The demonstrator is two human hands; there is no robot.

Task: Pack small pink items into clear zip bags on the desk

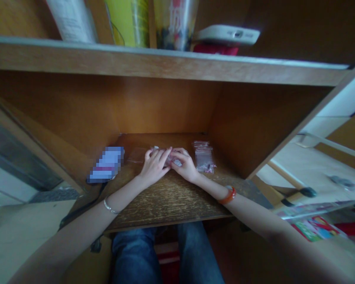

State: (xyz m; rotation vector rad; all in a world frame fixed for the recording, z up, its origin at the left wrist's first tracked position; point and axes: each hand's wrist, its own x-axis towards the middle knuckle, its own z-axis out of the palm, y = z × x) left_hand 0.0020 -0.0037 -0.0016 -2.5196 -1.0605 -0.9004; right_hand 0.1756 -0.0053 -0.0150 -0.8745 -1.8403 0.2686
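1. L hand & R hand, bare, close together near the middle of a brown, worn, wood-grain surface; fingers bent, both pinching a small, crinkled, clear plastic bag btwn them. Whether the fingertips of the two hands touch is too small to tell.

2. Front edge of surface: nearest the wearer, w/ both forearms reaching in over it. A strip of scuffed wood lies btwn hands & this edge. Below it, legs in blue denim jeans.

3. Other edges: brown wood back panel behind the hands; brown wood side walls L & R. Overhead, a thick, pale-edged wood shelf spans the full width, limiting upward room; side walls limit sideways room.

4. L of L hand, just beside it: a flat, clear, rectangular plastic sleeve. Farther L, a dark-edged phone, screen pixelated, sits at a slant near the L wall, w/ a black strap or cable by its lower end.

5. R of R hand, near but apart: a stack of clear plastic bags w/ reddish edges, btwn hand & R wall.

6. On shelf, L to R: white, printed container; yellow-green pack; clear cup w/ red-&-white lettering & dark contents; white, rounded, flat device w/ port above a red item.

7. Wrists: silver bangle L, orange-red band R.
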